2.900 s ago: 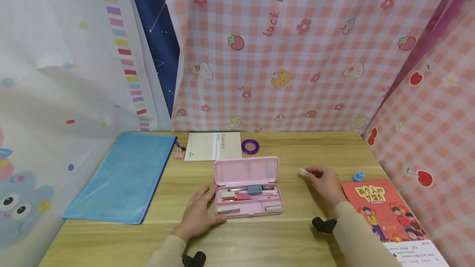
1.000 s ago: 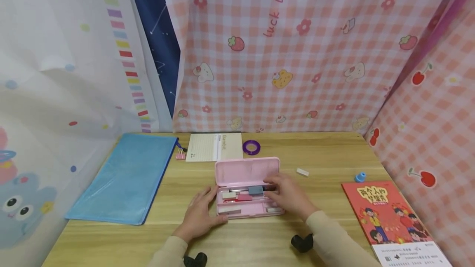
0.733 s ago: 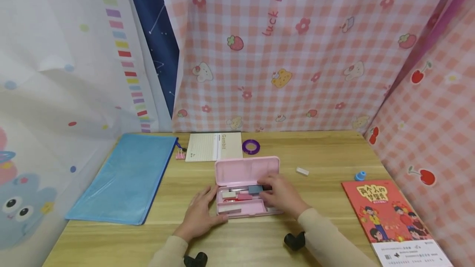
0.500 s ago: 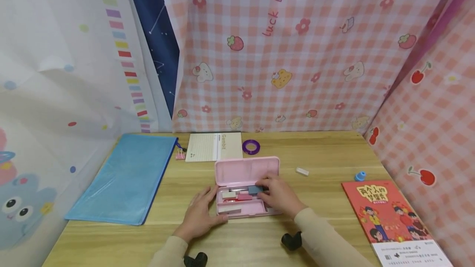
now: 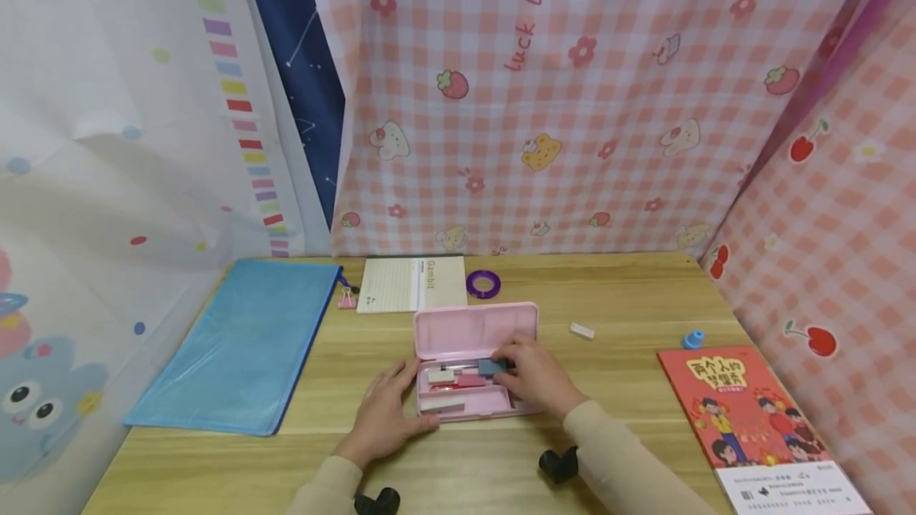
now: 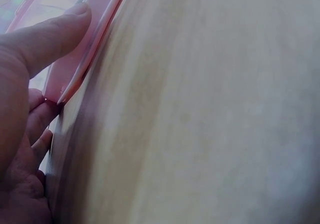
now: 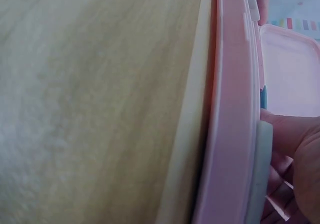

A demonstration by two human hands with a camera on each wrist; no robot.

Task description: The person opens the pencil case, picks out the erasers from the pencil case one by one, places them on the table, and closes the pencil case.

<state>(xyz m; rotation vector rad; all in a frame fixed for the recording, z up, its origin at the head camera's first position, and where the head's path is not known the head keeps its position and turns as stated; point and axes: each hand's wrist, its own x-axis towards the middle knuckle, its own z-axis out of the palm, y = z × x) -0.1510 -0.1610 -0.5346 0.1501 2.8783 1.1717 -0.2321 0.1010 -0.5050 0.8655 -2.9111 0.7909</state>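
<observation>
An open pink pencil case (image 5: 475, 413) lies on the table, its lid (image 5: 475, 331) tipped back. My left hand (image 5: 382, 416) holds the case's left end, thumb along the front wall and fingers at the side. My right hand (image 5: 537, 376) reaches into the back compartment, thumb and fingertips pinching the right end of a grey-blue eraser (image 5: 490, 367). Beside that eraser are a whitish eraser (image 5: 440, 377), a pink block (image 5: 470, 380) and pens. Another whitish bar (image 5: 444, 404) lies in the front compartment. In the right wrist view a pale grey block (image 7: 262, 166) shows at the case's rim.
A small white eraser (image 5: 582, 331) lies right of the case. Behind stand a purple tape roll (image 5: 483, 284), a notebook (image 5: 411, 284) and a pink binder clip (image 5: 347, 299). A blue folder (image 5: 236, 348) is at left; a red book (image 5: 744, 408) and blue cap-like piece (image 5: 692, 339) at right.
My right hand has set the small white eraser down on the table and moved left into the case, onto the grey-blue eraser. My left hand has stayed at the case.
</observation>
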